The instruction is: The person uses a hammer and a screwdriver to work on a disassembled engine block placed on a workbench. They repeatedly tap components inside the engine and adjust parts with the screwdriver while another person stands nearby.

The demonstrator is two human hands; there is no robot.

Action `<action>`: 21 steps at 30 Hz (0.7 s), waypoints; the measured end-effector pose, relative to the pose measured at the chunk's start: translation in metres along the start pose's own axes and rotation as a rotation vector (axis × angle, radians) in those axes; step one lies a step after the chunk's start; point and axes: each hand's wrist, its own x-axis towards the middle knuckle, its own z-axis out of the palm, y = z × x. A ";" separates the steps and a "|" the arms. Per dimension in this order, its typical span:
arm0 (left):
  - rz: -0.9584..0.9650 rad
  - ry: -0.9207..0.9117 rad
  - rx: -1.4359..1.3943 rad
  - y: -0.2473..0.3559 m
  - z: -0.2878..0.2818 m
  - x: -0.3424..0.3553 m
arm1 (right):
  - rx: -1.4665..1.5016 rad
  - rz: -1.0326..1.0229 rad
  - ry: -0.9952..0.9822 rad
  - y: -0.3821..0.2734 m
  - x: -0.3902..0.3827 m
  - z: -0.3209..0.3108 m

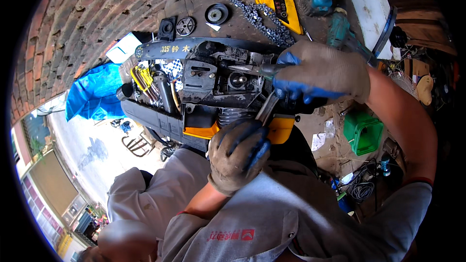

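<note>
Over the chainsaw (199, 80), the right hand (323, 72) clasps a screwdriver (267, 70); at its near side, the left hand (238, 155) clasps a metal tool (267, 108).

glove backs (337, 70): matt cloth | cooling fins (235, 117): dull metal | chain (262, 20): glossy metal | wall (63, 39): rough brick

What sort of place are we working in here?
Most likely a small repair workshop for power tools: there's a partly stripped chainsaw under the hands, a loose chain on the worktop, and a teal power drill beyond it.
</note>
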 end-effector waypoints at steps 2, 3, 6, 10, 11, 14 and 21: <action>-0.004 0.000 0.001 -0.001 -0.001 -0.001 | -0.432 0.077 0.144 -0.014 -0.002 0.007; -0.001 -0.002 -0.001 -0.001 -0.001 0.000 | -0.621 -0.051 0.288 -0.001 -0.004 0.016; 0.004 -0.008 -0.004 0.000 -0.003 0.002 | -0.921 -0.291 0.519 -0.002 -0.012 0.027; 0.026 -0.021 -0.009 -0.002 -0.002 0.001 | -1.120 -0.206 0.433 -0.019 -0.013 0.034; 0.031 -0.019 -0.007 -0.003 -0.002 0.001 | -1.134 -0.202 0.419 -0.021 -0.012 0.036; 0.033 -0.036 -0.022 -0.002 -0.004 0.003 | -1.182 -0.185 0.392 -0.028 -0.010 0.041; 0.032 -0.042 -0.024 -0.004 -0.005 0.003 | -1.335 -0.151 0.414 -0.043 -0.004 0.062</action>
